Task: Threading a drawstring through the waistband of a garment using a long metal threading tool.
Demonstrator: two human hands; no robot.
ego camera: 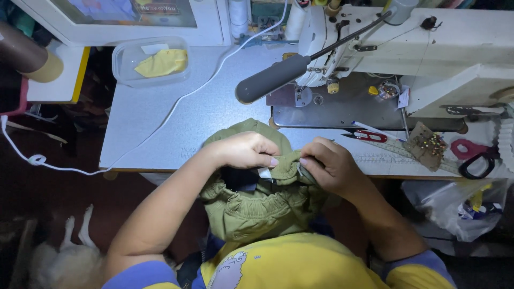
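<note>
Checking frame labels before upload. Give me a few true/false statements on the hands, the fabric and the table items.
1. Both hands, left hand and right hand, grip the olive green garment. True.
2. The right hand holds the red thread snips. False: they lie on the table.
3. The clear plastic tub holds yellow cloth. True.
4. The pincushion sits at the table's left end. False: it is right, near the sewing machine.
</note>
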